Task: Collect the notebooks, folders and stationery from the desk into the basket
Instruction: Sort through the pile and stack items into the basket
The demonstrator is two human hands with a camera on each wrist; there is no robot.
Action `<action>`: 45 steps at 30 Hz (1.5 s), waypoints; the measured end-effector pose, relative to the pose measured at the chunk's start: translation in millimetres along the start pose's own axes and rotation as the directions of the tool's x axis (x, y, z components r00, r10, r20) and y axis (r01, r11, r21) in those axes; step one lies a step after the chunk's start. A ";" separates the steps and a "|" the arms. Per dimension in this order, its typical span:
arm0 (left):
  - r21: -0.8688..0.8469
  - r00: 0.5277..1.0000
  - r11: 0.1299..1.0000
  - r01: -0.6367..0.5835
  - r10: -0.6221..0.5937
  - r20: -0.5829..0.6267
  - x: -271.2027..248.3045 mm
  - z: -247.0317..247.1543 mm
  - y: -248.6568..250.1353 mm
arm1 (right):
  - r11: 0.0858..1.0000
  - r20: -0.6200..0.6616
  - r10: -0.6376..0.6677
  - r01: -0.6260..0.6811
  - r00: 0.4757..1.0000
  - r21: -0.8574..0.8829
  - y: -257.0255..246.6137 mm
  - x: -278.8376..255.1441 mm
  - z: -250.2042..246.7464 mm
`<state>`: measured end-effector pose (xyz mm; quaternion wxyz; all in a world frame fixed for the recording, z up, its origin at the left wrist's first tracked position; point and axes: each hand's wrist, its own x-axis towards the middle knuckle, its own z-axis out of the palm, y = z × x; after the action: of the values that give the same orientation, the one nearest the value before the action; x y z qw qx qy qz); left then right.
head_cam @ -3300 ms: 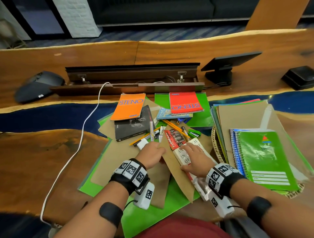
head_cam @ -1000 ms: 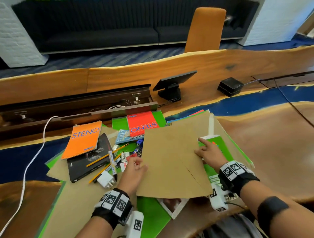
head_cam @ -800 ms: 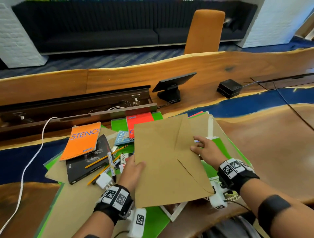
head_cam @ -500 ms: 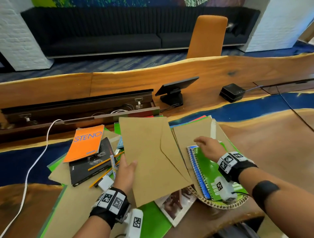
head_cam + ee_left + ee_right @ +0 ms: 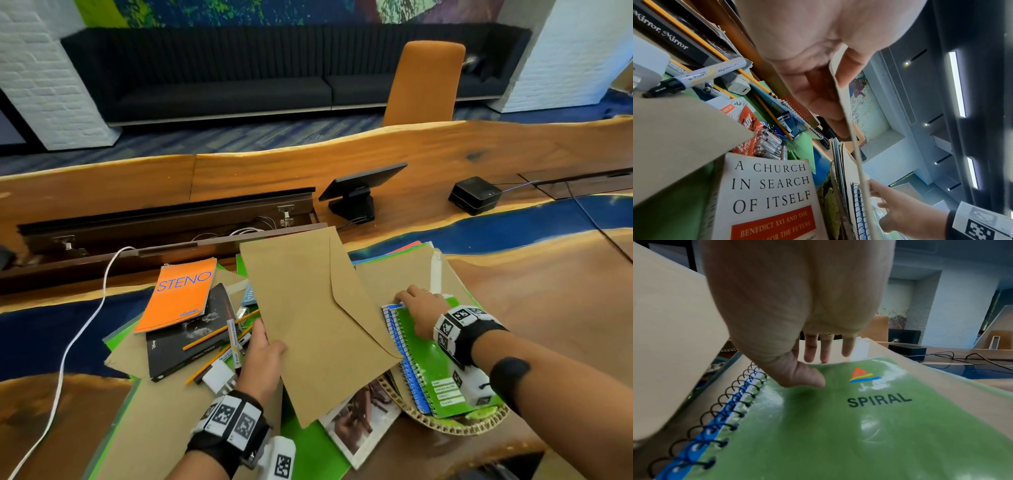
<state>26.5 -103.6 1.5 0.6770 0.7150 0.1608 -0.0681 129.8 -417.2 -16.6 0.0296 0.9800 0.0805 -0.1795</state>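
Note:
My left hand (image 5: 263, 353) pinches the lower left edge of a large brown envelope (image 5: 308, 318) and holds it raised over the desk; its thin edge (image 5: 851, 129) runs past my left hand (image 5: 818, 81) in the left wrist view. My right hand (image 5: 414, 308) grips the top edge of the green spiral notebook (image 5: 431, 359), thumb on the cover (image 5: 859, 426), fingers (image 5: 809, 350) over the far edge. That notebook lies on a blue one (image 5: 409, 370) in the woven basket (image 5: 455, 426). On the desk lie an orange STENO pad (image 5: 181, 294), a black book (image 5: 191, 339), pencils (image 5: 219, 332) and a marker (image 5: 234, 339).
A paperback (image 5: 766, 194), a battery pack (image 5: 764, 142) and green folders (image 5: 308, 445) lie under the envelope. Brown folders (image 5: 394, 277) stick out behind the basket. A white cable (image 5: 78, 335), open cable trough (image 5: 164, 219), tablet stand (image 5: 356, 192) and black box (image 5: 474, 195) stand around.
My left hand has lifted the envelope up and to the left. My right hand let go of it and moved onto the green notebook in the basket.

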 end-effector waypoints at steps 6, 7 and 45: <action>0.012 1.000 1.000 -0.011 0.011 0.006 2.1 -3.0 -4.0 | 0.999 -0.069 0.028 -0.027 0.997 0.016 -2.6 -1.8 4.9; 0.010 1.000 1.000 -0.008 0.008 0.010 2.4 -3.6 -4.9 | 1.000 -0.082 0.024 -0.023 0.996 0.013 -2.1 -2.0 6.4; 0.261 0.981 0.947 -0.189 0.171 0.092 30.3 104.5 30.0 | 0.983 -0.289 0.090 -0.038 0.953 0.182 30.5 -57.6 -30.9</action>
<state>77.2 -203.8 12.7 0.5823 0.8090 0.0609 -0.0516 92.5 -453.1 33.7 -0.0628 0.9967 0.0362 -0.0359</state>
